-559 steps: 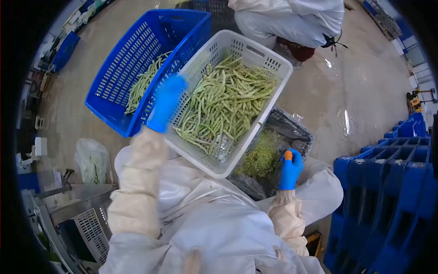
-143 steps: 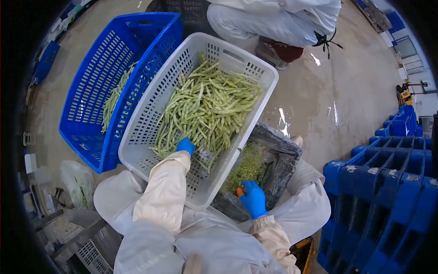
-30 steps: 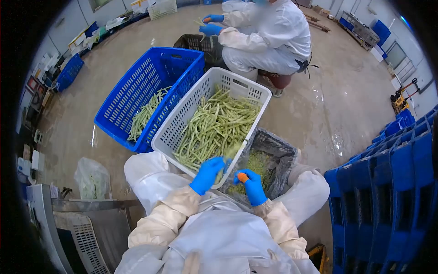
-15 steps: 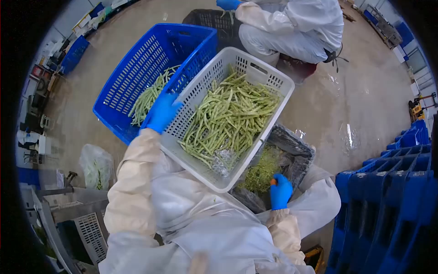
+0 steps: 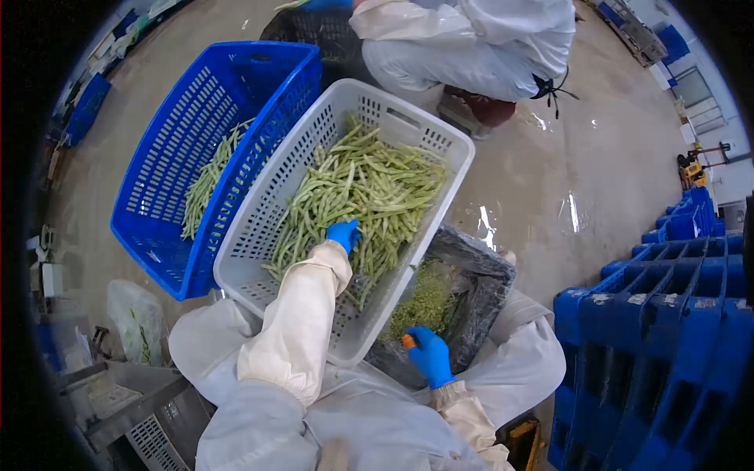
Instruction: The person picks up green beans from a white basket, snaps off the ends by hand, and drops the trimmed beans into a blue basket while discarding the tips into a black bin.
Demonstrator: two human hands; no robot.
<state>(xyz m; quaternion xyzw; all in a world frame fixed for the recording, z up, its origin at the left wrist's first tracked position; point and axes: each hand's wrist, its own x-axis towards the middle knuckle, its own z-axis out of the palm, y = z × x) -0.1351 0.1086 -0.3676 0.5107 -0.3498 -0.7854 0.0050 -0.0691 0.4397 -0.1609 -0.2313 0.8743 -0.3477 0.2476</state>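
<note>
Beans (image 5: 377, 184) lie heaped in the white basket (image 5: 243, 275), where the left hand (image 5: 343, 234), gloved in blue, touches them; whether its fingers pinch any, I cannot tell. The right hand (image 5: 430, 357), also gloved, is bent beside the green scraps (image 5: 428, 294) in the dark crate (image 5: 491, 302), an orange cover (image 5: 408, 341) on one digit; its grip is unclear. More beans lie in the blue basket (image 5: 161, 188), just beside the white one. A co-worker (image 5: 463, 47) sits beyond the baskets.
</note>
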